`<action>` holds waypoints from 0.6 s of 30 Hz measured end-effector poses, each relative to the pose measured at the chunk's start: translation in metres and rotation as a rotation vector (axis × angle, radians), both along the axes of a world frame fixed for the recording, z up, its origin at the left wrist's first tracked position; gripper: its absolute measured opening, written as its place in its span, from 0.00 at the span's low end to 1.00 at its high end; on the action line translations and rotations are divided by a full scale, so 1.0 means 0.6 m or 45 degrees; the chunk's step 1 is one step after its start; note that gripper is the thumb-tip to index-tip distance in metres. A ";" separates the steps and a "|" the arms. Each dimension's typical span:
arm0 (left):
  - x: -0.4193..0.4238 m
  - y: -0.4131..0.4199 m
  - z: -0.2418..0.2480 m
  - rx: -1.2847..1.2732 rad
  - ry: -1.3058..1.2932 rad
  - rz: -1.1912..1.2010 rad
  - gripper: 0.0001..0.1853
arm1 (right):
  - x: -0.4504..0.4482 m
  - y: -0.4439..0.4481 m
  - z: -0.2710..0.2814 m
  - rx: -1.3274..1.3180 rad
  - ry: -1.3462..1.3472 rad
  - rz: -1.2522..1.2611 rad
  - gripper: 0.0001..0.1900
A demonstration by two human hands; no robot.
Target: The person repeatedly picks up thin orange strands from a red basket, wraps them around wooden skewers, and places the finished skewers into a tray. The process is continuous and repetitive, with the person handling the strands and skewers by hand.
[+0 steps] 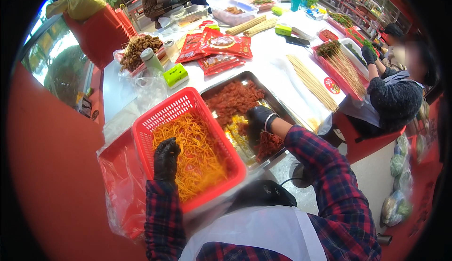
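My left hand (166, 158), in a black glove, is over a red plastic basket (192, 96) with slotted sides. Thin orange strands (201, 155) cover the basket's bottom. The fingers are curled, and whether they pinch a strand is hidden. My right hand (260, 117), also black-gloved, reaches into a steel tray (279, 102) beside the basket. Around it are a heap of reddish marinated meat pieces (235, 100) and a smaller dark red pile (269, 144). Yellowish oily liquid shows on the tray's bottom. Its fingertips are out of sight beneath the hand.
Bamboo skewers (312, 82) lie right of the tray. Red food packets (226, 45), a green-and-white box (175, 75) and a lidded bottle (152, 59) stand beyond the basket. A plastic-lined red tray (122, 179) sits at left. Co-workers sit around the white table (268, 63).
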State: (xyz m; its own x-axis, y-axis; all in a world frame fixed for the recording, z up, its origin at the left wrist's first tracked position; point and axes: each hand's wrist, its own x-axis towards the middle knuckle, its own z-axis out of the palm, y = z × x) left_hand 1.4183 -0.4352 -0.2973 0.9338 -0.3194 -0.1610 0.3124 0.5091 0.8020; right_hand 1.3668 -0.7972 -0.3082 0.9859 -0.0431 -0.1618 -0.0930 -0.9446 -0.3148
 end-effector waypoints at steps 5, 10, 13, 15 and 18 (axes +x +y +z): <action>-0.003 -0.009 0.011 0.046 -0.003 0.007 0.08 | 0.012 0.014 -0.015 0.149 -0.530 0.182 0.05; -0.011 -0.013 0.025 0.061 -0.016 0.018 0.08 | 0.014 0.047 -0.014 -0.067 -0.434 0.460 0.05; -0.006 -0.014 0.023 0.078 0.022 0.012 0.08 | 0.007 0.048 -0.014 -0.123 -0.486 0.512 0.05; -0.008 -0.009 0.020 0.082 0.016 0.035 0.08 | 0.004 0.054 0.006 -0.148 -0.401 0.472 0.04; -0.007 -0.015 0.021 0.089 0.026 0.039 0.08 | 0.008 0.024 -0.018 0.231 -0.527 0.365 0.04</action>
